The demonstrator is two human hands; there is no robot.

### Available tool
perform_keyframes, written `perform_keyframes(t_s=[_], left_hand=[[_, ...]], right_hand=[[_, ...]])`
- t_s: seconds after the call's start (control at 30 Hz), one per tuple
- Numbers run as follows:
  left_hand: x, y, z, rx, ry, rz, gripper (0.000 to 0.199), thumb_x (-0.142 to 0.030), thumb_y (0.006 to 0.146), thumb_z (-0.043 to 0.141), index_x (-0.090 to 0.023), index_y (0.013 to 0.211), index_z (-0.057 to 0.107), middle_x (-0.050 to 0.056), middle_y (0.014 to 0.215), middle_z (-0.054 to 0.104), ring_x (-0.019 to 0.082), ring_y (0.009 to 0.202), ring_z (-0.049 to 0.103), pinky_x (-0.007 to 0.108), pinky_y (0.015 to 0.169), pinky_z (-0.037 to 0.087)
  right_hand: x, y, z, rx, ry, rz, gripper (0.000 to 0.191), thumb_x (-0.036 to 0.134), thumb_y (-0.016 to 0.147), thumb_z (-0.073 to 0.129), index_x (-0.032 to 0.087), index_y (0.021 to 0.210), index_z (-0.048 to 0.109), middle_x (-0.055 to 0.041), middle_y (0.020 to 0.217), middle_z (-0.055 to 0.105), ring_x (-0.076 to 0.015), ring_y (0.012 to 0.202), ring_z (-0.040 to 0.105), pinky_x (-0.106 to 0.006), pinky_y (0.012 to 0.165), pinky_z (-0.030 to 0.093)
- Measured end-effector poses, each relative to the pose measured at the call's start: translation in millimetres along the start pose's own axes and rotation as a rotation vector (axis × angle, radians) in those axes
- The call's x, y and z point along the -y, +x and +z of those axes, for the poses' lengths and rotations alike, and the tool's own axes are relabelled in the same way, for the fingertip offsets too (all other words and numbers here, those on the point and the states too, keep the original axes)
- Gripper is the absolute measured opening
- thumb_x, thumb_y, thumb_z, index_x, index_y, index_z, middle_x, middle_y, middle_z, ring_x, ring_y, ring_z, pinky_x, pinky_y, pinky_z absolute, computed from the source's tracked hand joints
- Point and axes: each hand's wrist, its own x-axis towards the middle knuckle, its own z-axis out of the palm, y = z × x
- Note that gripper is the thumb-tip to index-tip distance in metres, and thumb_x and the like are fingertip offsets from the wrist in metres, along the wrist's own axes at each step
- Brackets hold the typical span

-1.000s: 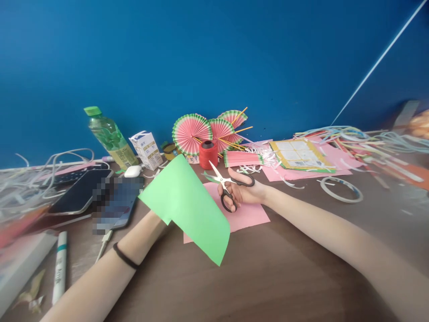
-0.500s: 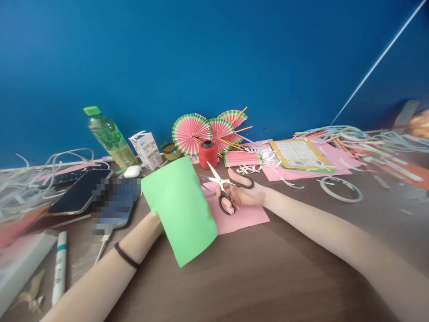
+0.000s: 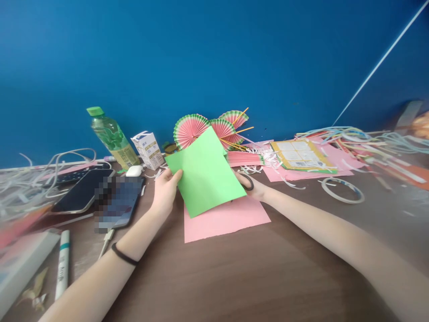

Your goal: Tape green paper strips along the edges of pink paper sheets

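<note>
A sheet of green paper (image 3: 206,174) is held up in front of me, tilted. My left hand (image 3: 166,185) pinches its left edge between thumb and fingers. Behind the sheet's right edge, my right hand (image 3: 253,188) is mostly hidden. A black handle loop of the scissors (image 3: 247,181) shows at that hand; the blades are out of sight behind the green sheet. Beneath, a sheet of pink paper (image 3: 221,219) lies flat on the dark table.
Pink and green folded paper fans (image 3: 191,129) lean at the blue wall. A green bottle (image 3: 114,138), a carton (image 3: 147,150), a phone (image 3: 120,205) and a marker (image 3: 62,266) are on the left. To the right lie a tape roll (image 3: 342,190), paper scraps and a yellow packet (image 3: 300,154).
The green sheet has moved up and right, turned more toward me, and now covers the red thread spool and scissor blades. My left hand has come into sight at its left edge.
</note>
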Motion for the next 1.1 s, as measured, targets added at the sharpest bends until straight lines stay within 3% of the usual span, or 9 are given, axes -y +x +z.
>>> perform_keyframes(t_s=[0.3, 0.67, 1.1], left_hand=[[6, 9, -10.1, -0.037, -0.043, 0.057, 0.026, -0.030, 0.066, 0.067, -0.018, 0.089, 0.065, 0.003, 0.090, 0.070, 0.017, 0.079, 0.064, 0.028, 0.073, 0.051], [14, 17, -15.2, 0.011, -0.017, 0.056, 0.033, -0.034, 0.063, 0.070, -0.017, 0.092, 0.064, 0.005, 0.090, 0.070, 0.018, 0.076, 0.064, 0.029, 0.069, 0.050], [17, 21, -16.7, 0.011, -0.033, 0.011, 0.038, -0.035, 0.059, 0.071, -0.016, 0.091, 0.065, 0.005, 0.081, 0.070, 0.019, 0.070, 0.064, 0.030, 0.064, 0.050]], right_hand=[[-3, -1, -4, -0.013, -0.023, -0.088, 0.046, 0.066, 0.080, 0.040, 0.021, 0.076, 0.047, -0.0035, 0.067, 0.061, -0.0178, 0.060, 0.060, -0.026, 0.050, 0.039], [-2, 1, -9, -0.138, -0.385, -0.157, 0.043, 0.059, 0.086, 0.036, 0.021, 0.065, 0.031, 0.0040, 0.059, 0.031, -0.0105, 0.054, 0.036, -0.025, 0.052, 0.029], [5, 1, -7, -0.193, -0.551, -0.223, 0.049, 0.065, 0.080, 0.040, 0.022, 0.064, 0.023, 0.0043, 0.064, 0.020, -0.0092, 0.057, 0.023, -0.025, 0.054, 0.021]])
